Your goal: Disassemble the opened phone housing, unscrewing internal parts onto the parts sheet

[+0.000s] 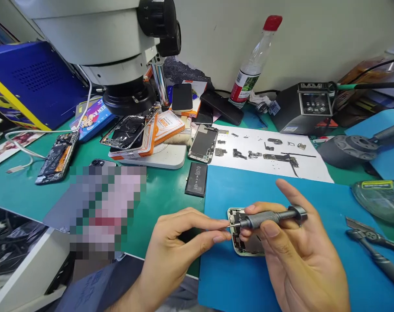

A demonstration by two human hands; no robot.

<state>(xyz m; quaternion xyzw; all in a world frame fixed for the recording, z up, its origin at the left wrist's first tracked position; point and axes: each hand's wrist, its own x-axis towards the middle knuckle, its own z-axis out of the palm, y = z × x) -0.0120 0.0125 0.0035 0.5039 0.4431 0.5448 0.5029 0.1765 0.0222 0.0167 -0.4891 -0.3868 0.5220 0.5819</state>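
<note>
My right hand is wrapped round a dark grey precision screwdriver, held almost level with its thin tip pointing left. At that tip, the thumb and forefinger of my left hand come together in a pinch. Whatever lies between them is too small to make out. Below both hands, an opened phone housing rests on the blue mat, partly covered by my right hand. Just past the mat's left edge lies a black phone battery.
Small phone parts cover a white sheet behind the mat, beside a phone screen. A microscope overhangs stacked boxes at left. Pliers lie at right. A bottle stands at the back.
</note>
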